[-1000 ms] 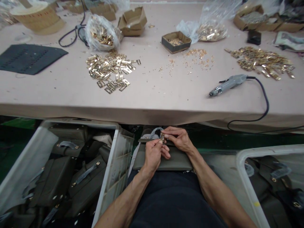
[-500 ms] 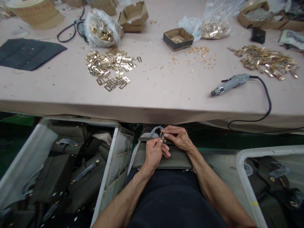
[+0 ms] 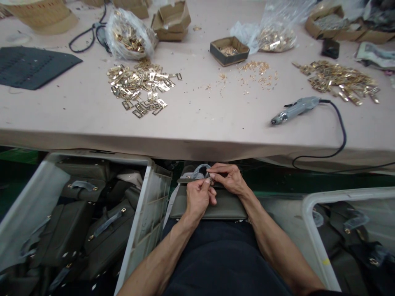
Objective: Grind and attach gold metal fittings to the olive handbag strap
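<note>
Below the table edge [image 3: 197,144], between two crates of olive bags [image 3: 92,230], my left hand [image 3: 197,197] and right hand [image 3: 230,179] pinch a small gold clasp [image 3: 210,177] on the bag [image 3: 228,205] in my lap. My grip is unchanged from a second ago; an electric screwdriver [image 3: 294,109] lies above.

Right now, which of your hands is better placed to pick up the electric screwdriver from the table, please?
Probably the right hand. The electric screwdriver lies on the table to the right, on that hand's side. The left hand would have to cross over. Both hands pinch a small metal fitting on the olive bag.
</note>
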Tool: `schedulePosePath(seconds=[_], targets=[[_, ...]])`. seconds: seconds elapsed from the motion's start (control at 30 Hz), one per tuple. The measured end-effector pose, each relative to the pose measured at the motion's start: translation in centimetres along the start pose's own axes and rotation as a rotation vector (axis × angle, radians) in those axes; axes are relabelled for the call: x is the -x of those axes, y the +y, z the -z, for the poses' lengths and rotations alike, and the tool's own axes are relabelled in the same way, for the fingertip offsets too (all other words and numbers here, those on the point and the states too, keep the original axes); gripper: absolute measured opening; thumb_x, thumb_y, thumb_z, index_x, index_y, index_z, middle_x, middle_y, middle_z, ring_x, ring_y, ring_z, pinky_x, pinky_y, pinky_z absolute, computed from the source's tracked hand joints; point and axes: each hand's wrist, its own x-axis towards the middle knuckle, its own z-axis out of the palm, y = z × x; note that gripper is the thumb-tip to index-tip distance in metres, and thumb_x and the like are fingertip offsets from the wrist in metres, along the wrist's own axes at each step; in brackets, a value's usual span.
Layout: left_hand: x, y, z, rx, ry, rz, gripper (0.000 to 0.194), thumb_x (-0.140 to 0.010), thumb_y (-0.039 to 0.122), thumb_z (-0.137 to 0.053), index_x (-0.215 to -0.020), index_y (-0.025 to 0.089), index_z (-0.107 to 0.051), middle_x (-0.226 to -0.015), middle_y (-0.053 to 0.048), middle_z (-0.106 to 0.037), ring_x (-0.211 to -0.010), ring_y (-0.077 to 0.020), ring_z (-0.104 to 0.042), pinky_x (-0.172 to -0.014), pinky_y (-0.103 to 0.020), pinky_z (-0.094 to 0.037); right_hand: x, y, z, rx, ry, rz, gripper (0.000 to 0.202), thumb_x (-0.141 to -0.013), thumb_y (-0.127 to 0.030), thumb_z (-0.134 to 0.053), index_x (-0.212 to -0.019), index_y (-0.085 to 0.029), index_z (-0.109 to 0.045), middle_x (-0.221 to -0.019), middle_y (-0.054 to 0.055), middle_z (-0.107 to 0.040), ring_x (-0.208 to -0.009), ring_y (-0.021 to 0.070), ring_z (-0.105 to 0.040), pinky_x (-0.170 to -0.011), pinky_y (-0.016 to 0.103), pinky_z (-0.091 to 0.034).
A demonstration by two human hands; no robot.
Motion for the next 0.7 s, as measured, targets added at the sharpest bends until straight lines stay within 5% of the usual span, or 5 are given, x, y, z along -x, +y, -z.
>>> schedulePosePath(seconds=[0.17,0.3,0.43,0.53,0.7], targets=[[-0.2,0.1,0.0,-0.039,0.046,-0.068,0.042,-0.087,0.052,-0.065,-0.073,0.012,-0.068,-0.052,-0.003,-0.064,-0.031,-0.0109,-0.052,-0.035,-0.019,-0.034,0.5,-3.0,0.3,0.179,0.118,0.015,0.028,-0.095,-0.038,-0.068,-0.113,-0.02,-0.078,-0.101,0.009,-0.072,-0.083,0.0202,-0.068,-0.071,0.029,-0.056],[0.3,0.2,0.3,-0.076,0.065,-0.079,0.055,-0.083,0.066,-0.065,-0.072,0.011,-0.069,-0.051,-0.005,-0.063,-0.03,-0.011,-0.051,-0.035,-0.018,-0.031,0.8,-8.0,3.9,0.356,0.538,0.076,0.034,-0.094,-0.042,-0.068,-0.121,-0.021,-0.073,-0.094,0.008,-0.073,-0.071,0.0206,-0.068,-0.068,0.032,-0.058],[-0.9,-0.8,0.7,-0.061,0.065,-0.057,0.071,-0.071,0.082,-0.064,-0.069,0.012,-0.069,-0.048,-0.007,-0.062,-0.027,-0.013,-0.049,-0.031,-0.02,-0.025,-1.3,-11.8,10.6,0.618,0.979,0.112,0.041,-0.093,-0.05,-0.064,-0.119,-0.019,-0.072,-0.081,0.007,-0.071,-0.068,0.0241,-0.068,-0.069,0.037,-0.057],[-1.7,-1.0,1.0,-0.051,0.061,-0.065,0.075,-0.061,0.088,-0.067,-0.066,0.013,-0.069,-0.045,-0.006,-0.06,-0.026,-0.0149,-0.049,-0.031,-0.021,-0.027,-4.5,-13.3,15.3,0.957,1.149,-0.049,0.048,-0.092,-0.055,-0.061,-0.115,-0.015,-0.072,-0.078,0.011,-0.07,-0.079,0.0326,-0.069,-0.082,0.047,-0.053],[-1.2,-0.9,1.1,-0.005,0.082,-0.056,0.073,-0.06,0.087,-0.068,-0.063,0.014,-0.067,-0.042,-0.007,-0.058,-0.027,-0.0157,-0.051,-0.032,-0.02,-0.025,-8.0,-12.5,20.0,1.1,1.106,-0.453,0.075,-0.079,-0.064,-0.068,-0.116,0.001,-0.068,-0.095,0.033,-0.067,-0.096,0.0472,-0.065,-0.081,0.054,-0.05]])
